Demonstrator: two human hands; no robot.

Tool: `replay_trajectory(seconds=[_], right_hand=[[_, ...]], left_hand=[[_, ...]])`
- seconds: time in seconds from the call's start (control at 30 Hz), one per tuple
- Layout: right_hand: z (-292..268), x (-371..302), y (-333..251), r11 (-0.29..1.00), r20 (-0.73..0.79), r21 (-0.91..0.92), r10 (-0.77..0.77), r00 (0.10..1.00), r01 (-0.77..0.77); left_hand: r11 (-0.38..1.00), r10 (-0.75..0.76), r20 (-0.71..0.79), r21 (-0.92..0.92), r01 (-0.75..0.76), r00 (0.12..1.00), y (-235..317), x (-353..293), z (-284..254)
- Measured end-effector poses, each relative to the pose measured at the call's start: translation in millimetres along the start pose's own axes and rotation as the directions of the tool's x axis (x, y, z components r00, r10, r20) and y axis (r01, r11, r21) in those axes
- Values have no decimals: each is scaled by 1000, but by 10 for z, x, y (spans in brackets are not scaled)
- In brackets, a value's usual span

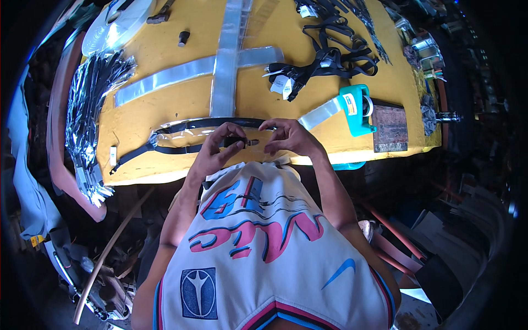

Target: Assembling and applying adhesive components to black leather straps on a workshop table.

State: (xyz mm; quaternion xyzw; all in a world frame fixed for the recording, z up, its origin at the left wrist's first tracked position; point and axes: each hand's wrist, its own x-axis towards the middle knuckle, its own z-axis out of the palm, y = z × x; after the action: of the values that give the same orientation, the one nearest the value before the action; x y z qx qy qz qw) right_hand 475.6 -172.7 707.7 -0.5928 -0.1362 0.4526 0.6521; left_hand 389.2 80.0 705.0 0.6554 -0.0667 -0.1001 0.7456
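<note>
Left hand (220, 147) pinches a small dark piece (235, 142) near the front edge of the table (154, 55); the right hand (291, 137) is just beside it, fingers parted, perhaps touching the strap (179, 149), I cannot tell. A loose pinch could drop the piece over that edge; the dispenser (355, 110) limits room rightward.

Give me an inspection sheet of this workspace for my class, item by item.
Surface: yellow tabletop, crossed by shiny clear strips.
Job's things: small dark piece; black strap beyond it.
Clutter: tangled black straps, teal dispenser, shiny dark bundle.
Hands: left hand pinches the small dark piece; right hand open near the black strap, contact unclear.
Cables: nothing clearly seen.
Surroundings: dim; slanting stick at lower left.
</note>
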Motion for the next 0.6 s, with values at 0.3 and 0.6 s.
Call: replay_trajectory(seconds=[0.3,0.6], right_hand=[[73,4,-130,993,0,-112,25,1000,-25],[108,37,-161,988,-1,-153,-19,1000,19]], left_hand=[[998,-31,20,54,30,999,25,-7,9],[995,-72,91,76,66,993,51,24,7]])
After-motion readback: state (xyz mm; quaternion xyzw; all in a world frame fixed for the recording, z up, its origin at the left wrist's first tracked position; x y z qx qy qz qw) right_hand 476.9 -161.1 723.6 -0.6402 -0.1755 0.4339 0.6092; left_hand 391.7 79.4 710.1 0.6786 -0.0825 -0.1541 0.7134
